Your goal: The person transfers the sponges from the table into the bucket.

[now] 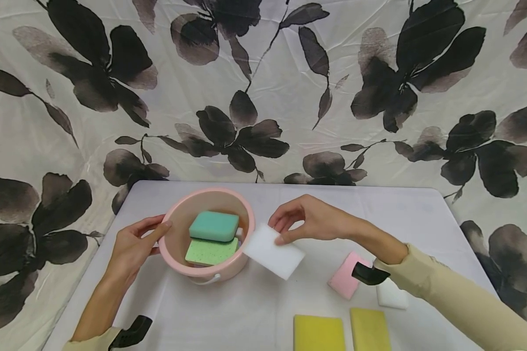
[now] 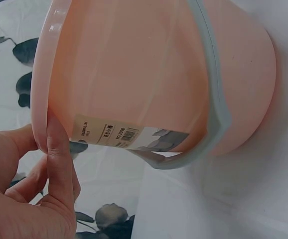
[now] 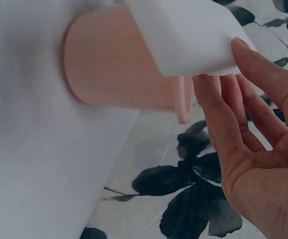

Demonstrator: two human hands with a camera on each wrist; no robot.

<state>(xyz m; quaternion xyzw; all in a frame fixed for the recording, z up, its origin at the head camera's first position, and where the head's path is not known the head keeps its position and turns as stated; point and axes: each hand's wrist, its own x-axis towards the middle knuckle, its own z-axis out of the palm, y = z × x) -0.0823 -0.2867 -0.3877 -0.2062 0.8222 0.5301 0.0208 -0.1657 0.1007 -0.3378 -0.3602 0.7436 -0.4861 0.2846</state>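
A pink bucket (image 1: 241, 263) stands on the table, its mouth tipped toward the head camera. My left hand (image 1: 133, 248) pinches the bucket's rim at its left side, thumb on one face and fingers on the other, as the left wrist view shows. In the bucket lie a teal sponge (image 1: 214, 226) and, below it, a light green sponge (image 1: 211, 251); a bit of something white shows beside them. My right hand (image 1: 309, 219) pinches a white sponge (image 1: 274, 253) by its edge, just right of the bucket's rim. The right wrist view shows this white sponge (image 3: 189, 35) in front of the bucket.
On the right of the white-covered table lie a pink sponge (image 1: 347, 278) and another white sponge (image 1: 393, 295), partly behind the right sleeve. Two yellow sponges (image 1: 319, 334) lie at the front. The bucket's pale handle (image 2: 216, 99) hangs down. A floral cloth (image 1: 241, 131) backs the table.
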